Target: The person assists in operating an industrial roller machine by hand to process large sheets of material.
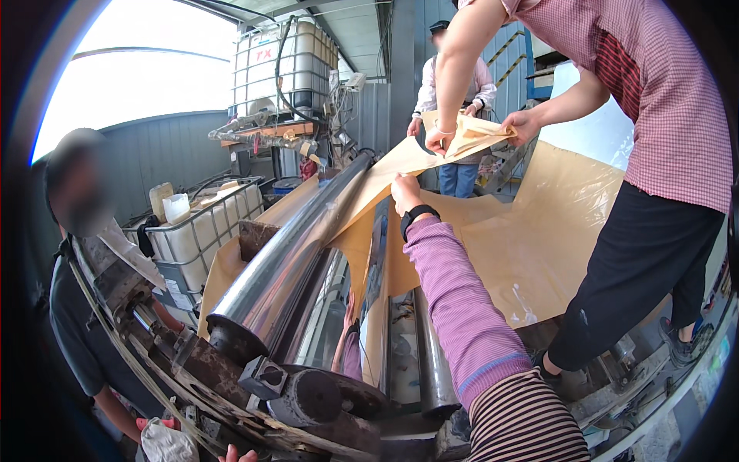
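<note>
My right hand [406,192], in a purple striped sleeve with a black band at the wrist, is closed on the edge of a tan, film-like sheet [377,179]. This sheet stretches from a shiny metal roller [296,246] up to a co-worker's hands [443,137], which bunch its far end. Only fingertips of my left hand [237,454] show at the bottom edge; they look apart, with nothing visible in them. Beside them is a whitish cloth-like bundle [167,442] by another person's hand. A torn tan flap [356,254] hangs below the roller.
A co-worker in a checked shirt [677,115] leans in from the right. Another person [462,77] stands behind the sheet, and one [77,308] is at left. More tan sheet [531,239] spreads at right. Caged tanks [281,65] stand behind; roller ends [312,396] are close in front.
</note>
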`<state>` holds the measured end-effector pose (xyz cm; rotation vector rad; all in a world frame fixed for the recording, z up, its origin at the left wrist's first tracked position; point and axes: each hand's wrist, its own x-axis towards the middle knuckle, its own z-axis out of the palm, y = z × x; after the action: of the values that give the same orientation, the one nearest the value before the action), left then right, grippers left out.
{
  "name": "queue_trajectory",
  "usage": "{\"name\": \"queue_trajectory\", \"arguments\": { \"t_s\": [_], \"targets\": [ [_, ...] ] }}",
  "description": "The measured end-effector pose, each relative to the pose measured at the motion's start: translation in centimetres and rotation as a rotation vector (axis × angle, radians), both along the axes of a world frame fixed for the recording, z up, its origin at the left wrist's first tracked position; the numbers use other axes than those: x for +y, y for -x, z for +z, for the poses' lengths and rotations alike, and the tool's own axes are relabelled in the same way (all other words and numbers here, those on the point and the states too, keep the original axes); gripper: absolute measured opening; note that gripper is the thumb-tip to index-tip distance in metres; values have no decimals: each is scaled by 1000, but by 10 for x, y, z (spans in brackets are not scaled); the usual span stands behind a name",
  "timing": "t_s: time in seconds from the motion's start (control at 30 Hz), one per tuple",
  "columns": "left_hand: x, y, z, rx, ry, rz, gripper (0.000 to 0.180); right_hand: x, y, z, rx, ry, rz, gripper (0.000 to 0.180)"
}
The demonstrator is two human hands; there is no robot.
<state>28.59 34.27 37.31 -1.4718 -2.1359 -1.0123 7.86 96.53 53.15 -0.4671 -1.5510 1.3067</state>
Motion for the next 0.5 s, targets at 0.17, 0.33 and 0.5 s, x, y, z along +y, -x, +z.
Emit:
{"name": "queue_trajectory", "arguments": {
  "t_s": [0.17, 0.33, 0.5],
  "targets": [
    [0, 0, -2, 1, -10, 11, 61, -10, -3, 2, -2, -32, -72, 30],
    [0, -1, -1, -5, -8, 9, 61, -17, -6, 2, 31, -75, -99, 29],
    [0, -1, -2, -7, -13, 8, 61, -14, -4, 5, -3, -40, -103, 29]
  ]
}}
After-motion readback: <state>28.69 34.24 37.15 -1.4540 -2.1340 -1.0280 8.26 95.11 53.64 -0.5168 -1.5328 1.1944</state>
